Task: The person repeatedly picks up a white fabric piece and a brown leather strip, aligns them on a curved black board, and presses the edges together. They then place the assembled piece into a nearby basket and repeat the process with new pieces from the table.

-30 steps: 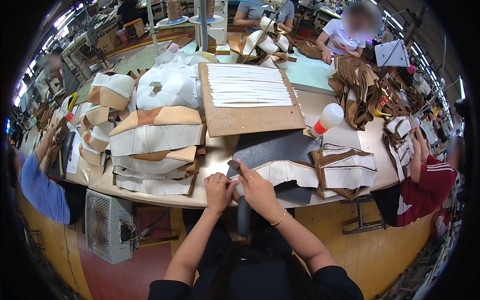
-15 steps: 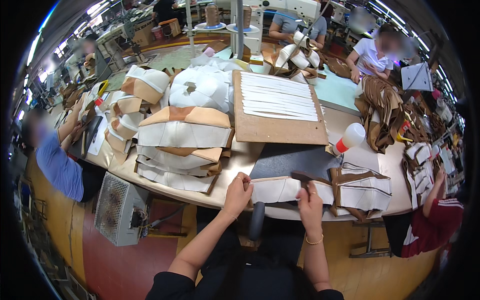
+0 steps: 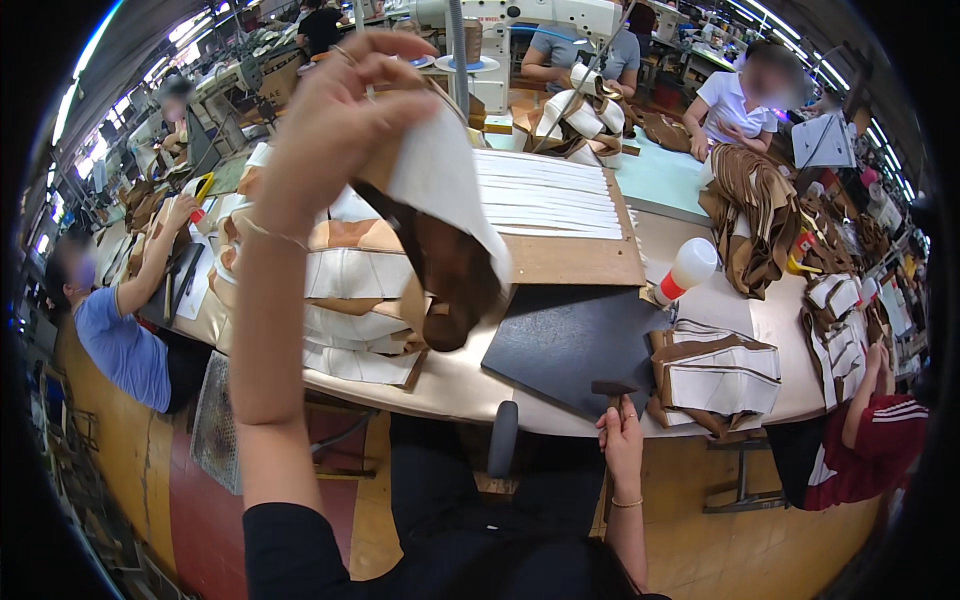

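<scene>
My left hand (image 3: 335, 125) is raised high over the left of the table, its fingers closed on the upper end of a brown leather piece (image 3: 447, 185) with white backing. The piece hangs curled, its brown side showing underneath. Down at the table's front edge my right hand (image 3: 622, 440) grips a hammer (image 3: 612, 387) by the handle. The hammer's dark head is over the near corner of a black board (image 3: 565, 335). Right of that board lies a stack of brown-and-white leather pieces (image 3: 722, 378).
A brown board with white strips (image 3: 575, 265) lies behind the black one. Nearby stands a white bottle with a red band (image 3: 690, 268). Stacked panels (image 3: 355, 365) lie at left, partly behind my arm. A dark padded post (image 3: 503, 440) rises at the front edge. Co-workers sit around.
My left hand has lifted the leather piece off the black board, up and to the left. The right hand has lowered slightly, and the hammer now shows clearly.
</scene>
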### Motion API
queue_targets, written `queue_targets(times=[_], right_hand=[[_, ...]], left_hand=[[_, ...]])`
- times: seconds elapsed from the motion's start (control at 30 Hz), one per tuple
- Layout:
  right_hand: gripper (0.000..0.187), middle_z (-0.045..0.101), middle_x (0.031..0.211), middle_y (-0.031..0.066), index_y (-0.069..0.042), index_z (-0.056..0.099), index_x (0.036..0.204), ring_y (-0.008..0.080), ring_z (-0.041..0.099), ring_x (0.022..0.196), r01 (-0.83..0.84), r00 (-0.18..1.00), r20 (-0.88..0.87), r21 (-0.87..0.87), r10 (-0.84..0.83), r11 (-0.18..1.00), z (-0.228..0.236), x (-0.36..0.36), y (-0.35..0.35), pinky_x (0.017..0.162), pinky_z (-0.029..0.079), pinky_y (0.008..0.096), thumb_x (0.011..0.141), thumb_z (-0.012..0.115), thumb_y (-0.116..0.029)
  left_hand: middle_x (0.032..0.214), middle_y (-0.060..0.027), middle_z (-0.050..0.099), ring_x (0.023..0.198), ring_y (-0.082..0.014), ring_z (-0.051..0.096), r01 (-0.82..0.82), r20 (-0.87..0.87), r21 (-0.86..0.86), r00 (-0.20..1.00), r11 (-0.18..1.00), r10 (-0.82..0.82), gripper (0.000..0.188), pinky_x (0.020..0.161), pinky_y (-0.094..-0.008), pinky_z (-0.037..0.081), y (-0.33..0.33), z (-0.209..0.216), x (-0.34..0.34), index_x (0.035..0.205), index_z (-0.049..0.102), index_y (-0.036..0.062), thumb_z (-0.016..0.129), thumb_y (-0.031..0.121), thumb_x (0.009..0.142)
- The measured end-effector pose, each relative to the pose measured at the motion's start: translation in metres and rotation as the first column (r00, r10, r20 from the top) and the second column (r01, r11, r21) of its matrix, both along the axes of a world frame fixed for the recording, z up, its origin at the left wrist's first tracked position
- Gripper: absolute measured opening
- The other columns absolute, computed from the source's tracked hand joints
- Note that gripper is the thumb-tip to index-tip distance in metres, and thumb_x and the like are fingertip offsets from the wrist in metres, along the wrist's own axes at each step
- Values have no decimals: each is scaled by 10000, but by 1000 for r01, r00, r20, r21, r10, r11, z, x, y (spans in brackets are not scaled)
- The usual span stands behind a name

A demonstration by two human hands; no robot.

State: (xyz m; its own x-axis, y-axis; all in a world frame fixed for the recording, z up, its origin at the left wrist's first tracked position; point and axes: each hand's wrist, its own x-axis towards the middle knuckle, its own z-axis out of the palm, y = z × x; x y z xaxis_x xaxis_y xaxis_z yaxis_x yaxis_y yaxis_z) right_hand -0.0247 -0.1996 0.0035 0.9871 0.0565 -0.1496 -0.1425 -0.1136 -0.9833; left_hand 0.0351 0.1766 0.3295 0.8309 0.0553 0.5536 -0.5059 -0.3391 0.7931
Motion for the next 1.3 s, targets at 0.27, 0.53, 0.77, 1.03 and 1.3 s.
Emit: queue_targets(times=[0.27, 0.53, 0.77, 1.03, 1.3], right_hand=[[460, 630, 761, 44, 39, 459, 1415, 89, 537, 593, -17, 1000, 22, -128, 20, 992, -5, 1, -2, 576, 473, 251, 1024, 510, -197], [468, 692, 852, 144, 30, 493, 1378, 244, 668, 809, -84, 992, 76, -222, 104, 971, 12, 7, 5, 771, 506, 341, 997, 541, -239], [355, 702, 949, 197, -32, 603, 1208, 354, 684, 898, 108, 983, 184, -476, -21, 873, 1, -2, -37, 787, 527, 408, 930, 621, -252], [302, 606, 963, 74, -127, 548, 1021, 304, 636, 944, 224, 936, 350, -667, 33, 711, 1, -1, -57, 724, 535, 443, 764, 701, -87], [375, 519, 1061, 89, -109, 529, 1089, 301, 595, 1000, 123, 941, 301, -728, 153, 675, -3, -10, -61, 739, 552, 424, 757, 701, -81]], left_hand=[[1234, -112, 593, 1144, -201, 575, -451, 138, -59, 880, 891, 454, 498, 968, -289, 468, 192, -16, -55, 1323, 519, 29, 700, 142, 873], [1240, -56, 550, 1032, -125, 531, -583, -622, 52, 616, 811, 483, 656, 888, -284, 462, 397, -280, -107, 1461, 400, 41, 680, 126, 874], [1379, -244, 523, 1269, -389, 497, -617, 19, 709, 502, 343, 864, 562, 1088, -414, 353, 280, -285, -34, 1372, 472, -74, 646, 167, 895], [1067, -135, 667, 995, -247, 642, 239, -235, 425, 961, 873, -149, 241, 849, -338, 507, -148, -240, 69, 1089, 688, 23, 689, 118, 868], [980, -214, 703, 883, -365, 689, 385, -412, 746, 908, 544, -76, 364, 777, -419, 554, -356, -328, 108, 941, 699, 5, 735, 348, 825]])
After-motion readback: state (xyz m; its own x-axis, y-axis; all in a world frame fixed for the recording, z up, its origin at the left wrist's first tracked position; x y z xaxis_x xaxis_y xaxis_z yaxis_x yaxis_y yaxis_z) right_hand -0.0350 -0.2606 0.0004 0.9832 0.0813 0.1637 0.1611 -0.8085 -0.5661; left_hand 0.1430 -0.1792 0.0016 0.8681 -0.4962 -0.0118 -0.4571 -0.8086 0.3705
